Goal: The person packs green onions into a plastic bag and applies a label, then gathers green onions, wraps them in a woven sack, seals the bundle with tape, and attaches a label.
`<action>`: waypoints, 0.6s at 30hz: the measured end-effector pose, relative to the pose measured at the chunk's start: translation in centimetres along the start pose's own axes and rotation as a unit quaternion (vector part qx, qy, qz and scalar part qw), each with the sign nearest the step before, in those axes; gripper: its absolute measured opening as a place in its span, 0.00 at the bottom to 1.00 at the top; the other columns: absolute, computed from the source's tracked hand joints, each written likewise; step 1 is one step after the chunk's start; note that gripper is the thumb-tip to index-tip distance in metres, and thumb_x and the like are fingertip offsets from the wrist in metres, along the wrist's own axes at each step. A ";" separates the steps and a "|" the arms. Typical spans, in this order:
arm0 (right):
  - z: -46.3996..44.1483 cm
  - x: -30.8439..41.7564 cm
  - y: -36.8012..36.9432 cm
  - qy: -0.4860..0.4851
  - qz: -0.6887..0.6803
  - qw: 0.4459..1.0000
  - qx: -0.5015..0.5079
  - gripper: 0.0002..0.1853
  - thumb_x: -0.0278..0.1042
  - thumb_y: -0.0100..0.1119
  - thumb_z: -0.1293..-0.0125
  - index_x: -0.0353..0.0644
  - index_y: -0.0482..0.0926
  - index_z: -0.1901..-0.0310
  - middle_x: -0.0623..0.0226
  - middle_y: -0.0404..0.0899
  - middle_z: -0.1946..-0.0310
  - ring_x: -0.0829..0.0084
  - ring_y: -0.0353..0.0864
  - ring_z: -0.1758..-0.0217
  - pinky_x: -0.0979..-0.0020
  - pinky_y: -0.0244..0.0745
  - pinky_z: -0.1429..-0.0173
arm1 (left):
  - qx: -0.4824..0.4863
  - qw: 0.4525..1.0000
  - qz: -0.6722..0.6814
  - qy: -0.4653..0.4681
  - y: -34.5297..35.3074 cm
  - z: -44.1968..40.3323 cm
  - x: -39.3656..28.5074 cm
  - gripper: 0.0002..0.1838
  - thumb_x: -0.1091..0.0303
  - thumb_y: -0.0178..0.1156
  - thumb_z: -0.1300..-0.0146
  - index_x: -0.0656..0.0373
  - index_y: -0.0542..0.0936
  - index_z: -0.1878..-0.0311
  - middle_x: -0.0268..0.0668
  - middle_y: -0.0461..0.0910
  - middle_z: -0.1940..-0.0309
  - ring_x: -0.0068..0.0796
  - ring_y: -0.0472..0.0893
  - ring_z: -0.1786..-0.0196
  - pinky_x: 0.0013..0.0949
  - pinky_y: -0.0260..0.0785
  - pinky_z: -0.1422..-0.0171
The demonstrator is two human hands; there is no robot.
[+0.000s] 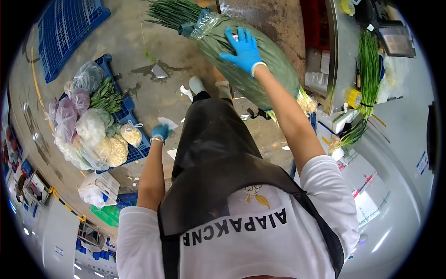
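Note:
A large bundle of green onions (179, 17) lies wrapped in a green plastic sheet (260, 60), its white root ends (305, 101) showing at the near end. My right hand (245, 50), in a blue glove, rests flat on the wrap with fingers spread. Between its fingers a small red-and-white patch shows on the wrap. My left hand (161, 132), also blue-gloved, hangs low by my left side. A white scrap (167, 123) appears right at its fingers; whether it is held or lies on the floor behind, I cannot tell.
Bagged vegetables (90, 123) sit on a blue pallet (144, 146) at left; another blue pallet (69, 32) lies beyond. A box (104, 186) stands nearby. At right, a metal counter (409, 125) bears tied green onions (368, 69) and yellow tape (354, 98). White scraps litter the floor.

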State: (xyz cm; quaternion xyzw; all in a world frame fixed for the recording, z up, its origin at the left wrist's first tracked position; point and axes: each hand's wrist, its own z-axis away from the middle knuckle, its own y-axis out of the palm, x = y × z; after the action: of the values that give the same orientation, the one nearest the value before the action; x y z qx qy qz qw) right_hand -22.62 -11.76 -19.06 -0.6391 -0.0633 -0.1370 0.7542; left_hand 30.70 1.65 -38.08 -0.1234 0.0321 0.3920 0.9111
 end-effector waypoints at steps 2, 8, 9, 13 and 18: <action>1.9 -1.1 -2.5 0.047 -0.087 0.988 -0.120 0.42 0.55 0.61 0.40 0.46 0.57 0.29 0.43 0.54 0.30 0.44 0.52 0.27 0.52 0.48 0.25 | -0.024 0.996 0.046 -0.073 -0.1 5.8 -9.7 0.42 0.34 0.62 0.47 0.68 0.76 0.45 0.47 0.82 0.63 0.43 0.82 0.68 0.43 0.74 0.65; 18.0 -9.3 -0.3 0.484 -0.274 0.728 -0.400 0.33 0.42 0.59 0.34 0.33 0.62 0.33 0.48 0.65 0.34 0.56 0.67 0.34 0.61 0.63 0.32 | 0.101 0.991 0.063 -0.061 -1.4 2.2 -21.3 0.45 0.25 0.58 0.51 0.58 0.74 0.44 0.44 0.74 0.48 0.40 0.73 0.45 0.46 0.67 0.44; 21.3 -10.9 -0.2 0.643 -0.243 0.638 -0.346 0.33 0.44 0.57 0.33 0.34 0.61 0.32 0.48 0.68 0.36 0.55 0.72 0.39 0.60 0.68 0.37 | 0.125 0.984 0.119 -0.041 -1.1 0.9 -22.9 0.47 0.24 0.58 0.51 0.58 0.73 0.43 0.44 0.73 0.45 0.42 0.72 0.42 0.46 0.66 0.41; 32.3 -15.0 2.2 0.677 -0.365 0.521 -0.369 0.45 0.63 0.61 0.41 0.43 0.59 0.29 0.58 0.60 0.30 0.59 0.72 0.38 0.60 0.70 0.38 | 0.090 0.945 0.310 0.041 0.9 3.6 -34.8 0.44 0.23 0.58 0.52 0.53 0.74 0.45 0.40 0.73 0.46 0.34 0.72 0.47 0.42 0.63 0.41; 34.1 -21.7 6.5 0.562 -0.679 0.422 -0.213 0.52 0.82 0.41 0.45 0.52 0.54 0.26 0.68 0.50 0.25 0.61 0.51 0.25 0.55 0.46 0.25 | 0.067 0.922 0.374 0.073 -0.2 -1.5 -45.0 0.46 0.24 0.57 0.49 0.49 0.71 0.35 0.40 0.70 0.36 0.38 0.68 0.36 0.46 0.53 0.29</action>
State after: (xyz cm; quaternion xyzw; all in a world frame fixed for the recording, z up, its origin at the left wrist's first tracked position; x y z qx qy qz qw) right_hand -38.72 25.42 -25.10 -0.3100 -0.0075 -0.9425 0.1248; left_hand -0.19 -30.60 -32.47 -0.0691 0.1681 0.6912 0.6994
